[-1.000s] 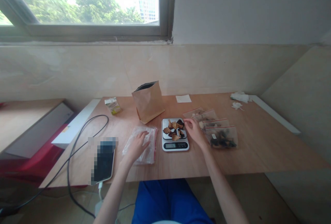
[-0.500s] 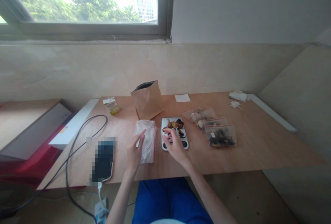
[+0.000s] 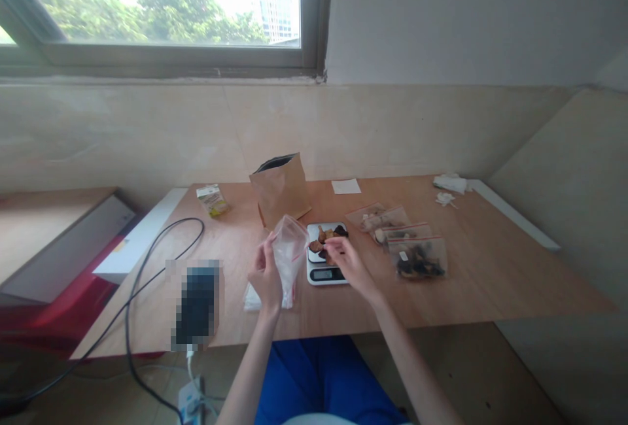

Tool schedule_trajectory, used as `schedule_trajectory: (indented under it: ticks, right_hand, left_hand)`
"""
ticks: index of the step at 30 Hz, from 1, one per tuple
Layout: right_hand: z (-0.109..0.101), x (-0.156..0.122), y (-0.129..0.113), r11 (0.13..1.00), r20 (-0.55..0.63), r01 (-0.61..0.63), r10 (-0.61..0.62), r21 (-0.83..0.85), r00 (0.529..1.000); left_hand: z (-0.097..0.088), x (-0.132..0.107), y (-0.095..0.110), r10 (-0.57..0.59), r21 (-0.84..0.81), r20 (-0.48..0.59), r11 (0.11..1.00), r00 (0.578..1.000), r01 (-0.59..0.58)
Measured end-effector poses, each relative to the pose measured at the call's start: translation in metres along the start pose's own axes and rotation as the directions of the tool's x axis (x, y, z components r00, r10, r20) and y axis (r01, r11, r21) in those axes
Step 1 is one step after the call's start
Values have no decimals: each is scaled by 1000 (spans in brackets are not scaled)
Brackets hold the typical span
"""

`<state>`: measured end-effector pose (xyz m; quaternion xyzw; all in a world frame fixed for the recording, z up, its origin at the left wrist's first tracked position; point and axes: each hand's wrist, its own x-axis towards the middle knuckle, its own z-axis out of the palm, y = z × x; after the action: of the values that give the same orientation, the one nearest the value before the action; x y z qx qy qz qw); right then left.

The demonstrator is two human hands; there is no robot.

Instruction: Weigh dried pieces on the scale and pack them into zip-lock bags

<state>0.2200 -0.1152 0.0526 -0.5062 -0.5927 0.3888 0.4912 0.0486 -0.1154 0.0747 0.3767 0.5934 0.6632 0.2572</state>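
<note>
Clear zip bag (image 3: 290,252), red seal, held up, crumpled, in left hand (image 3: 265,274); dark and tan dried mushroom pieces (image 3: 324,238) heaped on white scale (image 3: 326,273) mid-tabletop (image 3: 461,294), right hand (image 3: 350,265) at them.

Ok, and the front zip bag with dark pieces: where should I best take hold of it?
Pinch the zip bag along its red seal on the far edge, coming from above with your right hand: the dark pieces lie toward the near end, leaving that strip free.
</note>
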Motion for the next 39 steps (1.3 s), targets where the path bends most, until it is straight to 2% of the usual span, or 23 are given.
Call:
schedule_trajectory:
  ticks: [2, 3, 4, 6, 10, 13, 17, 21, 25, 28, 30, 33, 35, 37, 39]
  right_hand:
    - [-4, -3, 11, 975, -247, 50, -104, -217, 963]
    - [-3, -5, 18, 942, -323, 55, -168, -330, 931]
    - [0, -6, 24, 900, -353, 54, -224, -432, 909]
    - [9, -9, 35, 811, -340, 29, -277, -584, 899]
    - [27, -12, 46, 681, -359, -111, -235, -724, 903]
    - [32, -13, 47, 624, -371, -162, -219, -764, 903]
    - [27, -15, 47, 588, -347, -142, -252, -796, 903]
    - [15, -14, 52, 608, -291, -74, -267, -790, 919]
    - [3, -5, 48, 729, -274, 43, -311, -684, 910]
    - [1, 3, 22, 856, -302, 87, -272, -509, 914]
    - [6, 9, -5, 909, -251, 129, -243, -396, 937]
    - [17, 16, -40, 914, -69, 221, -259, -341, 963]
    - [23, 21, -51, 889, 39, 292, -298, -353, 954]
    - [23, 25, -49, 869, 34, 335, -347, -365, 937]
    - [17, 28, -37, 863, -36, 337, -377, -376, 926]
  left_hand:
    - [5, 2, -5, -2, 24, 6, 1000, 1000, 2]
    - [8, 2, -8, -12, 43, 6, 999, 1000, 12]
    - [11, 3, -11, -27, 63, 9, 998, 1000, 26]
    - [18, 3, -17, -64, 95, 15, 994, 998, 63]
    - [27, 1, -24, -103, 110, -8, 989, 995, 104]
    - [28, -1, -27, -87, 120, 5, 989, 996, 86]
    - [28, -1, -30, -73, 150, 20, 986, 997, 70]
    - [29, -3, -33, -87, 155, 30, 985, 996, 81]
    - [30, -8, -33, -101, 163, 9, 982, 995, 98]
    - [32, -12, -33, -113, 158, 15, 981, 993, 109]
    - [34, -16, -32, -111, 133, 41, 986, 993, 105]
    - [36, -21, -30, -94, 108, 78, 991, 993, 85]
    - [36, -22, -30, -98, 99, 90, 991, 991, 89]
    - [34, -22, -31, -110, 85, 82, 991, 991, 103]
    - [30, -19, -33, -123, 79, 60, 990, 991, 118]
